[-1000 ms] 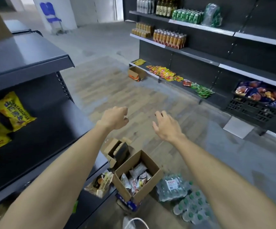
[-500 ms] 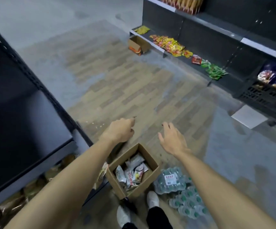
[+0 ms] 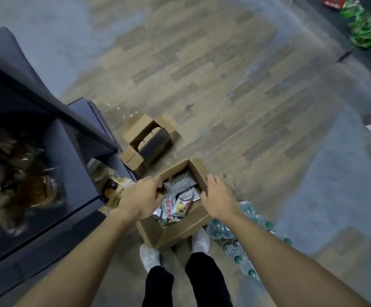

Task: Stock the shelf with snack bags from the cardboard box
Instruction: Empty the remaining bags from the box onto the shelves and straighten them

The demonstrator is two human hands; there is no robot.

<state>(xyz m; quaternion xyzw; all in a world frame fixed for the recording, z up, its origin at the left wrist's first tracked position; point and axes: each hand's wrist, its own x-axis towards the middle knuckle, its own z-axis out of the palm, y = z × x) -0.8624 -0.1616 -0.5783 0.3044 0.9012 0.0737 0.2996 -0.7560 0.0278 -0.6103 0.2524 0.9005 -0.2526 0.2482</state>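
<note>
Shelf: we see the dark shelf well to the left of our hands, its low tier carrying blurred brownish packets.
Floor: wood-look planks stretch beyond our hands; a pack of water bottles lies just right of our right forearm.
Empty carton: a second, opened carton lies on its side just beyond our hands, near the shelf's corner.
Cardboard box: the cardboard box stands open on the floor directly under our hands, by our white shoes.
Snack bags: the snack bags sit loose inside the box, between our hands, silver-white with red print.
Left hand: our left hand curls over the box's left rim, fingers bent down toward the bags; whether it already pinches one we cannot tell.
Right hand: our right hand lies relaxed and unclenched against the box's right wall, fingers resting on the rim, holding nothing.
Handling: we judge the bags light, soft and crinkly, their film likely slippery and the contents easy to crush.
Hold: we would pinch a bag by its sealed top edge or cradle several flat, not squeeze the middle.
</note>
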